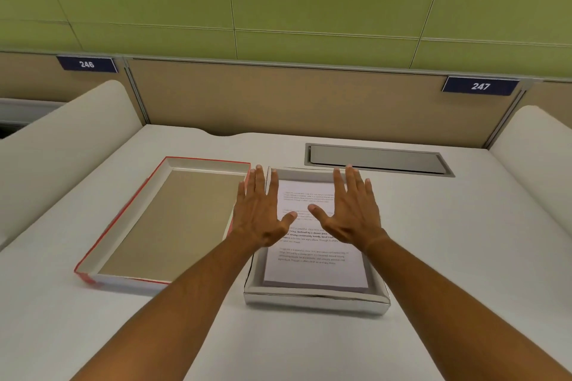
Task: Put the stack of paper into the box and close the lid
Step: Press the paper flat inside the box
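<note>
Paper [312, 269] lay flat inside box [315, 298], printed side up, long axis running away from body. Both hands hovered over far half of sheet, palms down, fingers spread, gripping nothing; contact with paper not clear. Left hand [263, 210] sat over box's left wall, nearest lid [123, 232]; right hand [353, 210] over right side of sheet. Lid lay just left of box, upside down, red-edged, hollow facing up, long axis nearly parallel to box, slightly skewed. Judged: paper step done, lid remaining; left hand better placed to reach and flip lid over box. Desk [464, 257] pale, otherwise bare nearby.
</note>
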The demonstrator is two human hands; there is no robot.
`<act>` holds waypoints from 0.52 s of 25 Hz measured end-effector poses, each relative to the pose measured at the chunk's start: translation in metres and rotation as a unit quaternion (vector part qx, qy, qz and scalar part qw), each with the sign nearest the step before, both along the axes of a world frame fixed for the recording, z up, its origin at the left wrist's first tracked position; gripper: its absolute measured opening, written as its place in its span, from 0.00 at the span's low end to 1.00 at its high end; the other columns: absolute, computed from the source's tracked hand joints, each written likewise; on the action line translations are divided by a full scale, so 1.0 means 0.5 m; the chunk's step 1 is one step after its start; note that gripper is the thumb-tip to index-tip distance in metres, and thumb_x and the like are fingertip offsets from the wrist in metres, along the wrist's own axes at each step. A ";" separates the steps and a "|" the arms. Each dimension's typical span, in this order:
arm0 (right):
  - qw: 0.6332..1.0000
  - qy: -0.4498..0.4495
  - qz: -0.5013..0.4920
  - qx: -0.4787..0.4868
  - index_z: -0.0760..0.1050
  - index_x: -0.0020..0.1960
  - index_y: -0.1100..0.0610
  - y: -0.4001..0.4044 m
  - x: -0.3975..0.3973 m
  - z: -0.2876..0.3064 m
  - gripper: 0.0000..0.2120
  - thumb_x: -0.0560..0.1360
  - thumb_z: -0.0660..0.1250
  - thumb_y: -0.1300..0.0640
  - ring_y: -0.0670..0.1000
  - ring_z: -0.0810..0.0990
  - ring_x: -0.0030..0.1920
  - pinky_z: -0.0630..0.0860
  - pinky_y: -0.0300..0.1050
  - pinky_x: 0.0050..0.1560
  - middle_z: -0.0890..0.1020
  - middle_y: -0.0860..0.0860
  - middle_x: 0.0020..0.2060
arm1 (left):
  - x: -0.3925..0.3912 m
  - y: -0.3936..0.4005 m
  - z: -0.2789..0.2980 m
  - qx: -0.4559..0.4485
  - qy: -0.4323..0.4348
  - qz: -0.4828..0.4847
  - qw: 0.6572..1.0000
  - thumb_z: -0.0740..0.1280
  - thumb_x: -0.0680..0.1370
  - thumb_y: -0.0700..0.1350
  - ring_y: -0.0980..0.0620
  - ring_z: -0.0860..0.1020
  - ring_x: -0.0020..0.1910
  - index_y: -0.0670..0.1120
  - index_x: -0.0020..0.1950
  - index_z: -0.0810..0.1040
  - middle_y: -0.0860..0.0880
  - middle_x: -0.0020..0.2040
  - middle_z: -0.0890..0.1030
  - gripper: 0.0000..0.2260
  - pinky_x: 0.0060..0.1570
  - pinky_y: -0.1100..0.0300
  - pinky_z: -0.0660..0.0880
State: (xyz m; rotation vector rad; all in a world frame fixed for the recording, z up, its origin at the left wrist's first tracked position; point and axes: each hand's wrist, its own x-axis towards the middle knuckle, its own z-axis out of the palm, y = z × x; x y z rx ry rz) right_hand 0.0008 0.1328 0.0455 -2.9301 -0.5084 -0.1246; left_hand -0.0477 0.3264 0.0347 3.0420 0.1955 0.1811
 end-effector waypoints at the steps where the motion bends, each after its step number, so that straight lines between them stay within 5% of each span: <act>1: 1.000 -0.002 0.006 0.000 0.42 0.80 0.53 0.002 -0.006 0.000 0.61 0.56 0.25 0.20 0.59 0.41 0.79 0.38 0.59 0.77 0.43 0.57 0.80 | -0.010 0.002 0.002 0.004 0.000 0.007 1.000 0.49 0.72 0.71 0.40 0.38 0.79 0.50 0.79 0.37 0.42 0.80 0.37 0.44 0.77 0.41 0.43; 13: 0.998 -0.021 0.063 0.003 0.41 0.80 0.57 0.075 -0.077 -0.007 0.58 0.60 0.30 0.22 0.59 0.39 0.79 0.39 0.61 0.77 0.42 0.59 0.79 | -0.114 0.043 0.028 0.013 0.007 0.068 0.998 0.53 0.75 0.69 0.40 0.39 0.79 0.47 0.79 0.37 0.41 0.80 0.39 0.44 0.77 0.42 0.41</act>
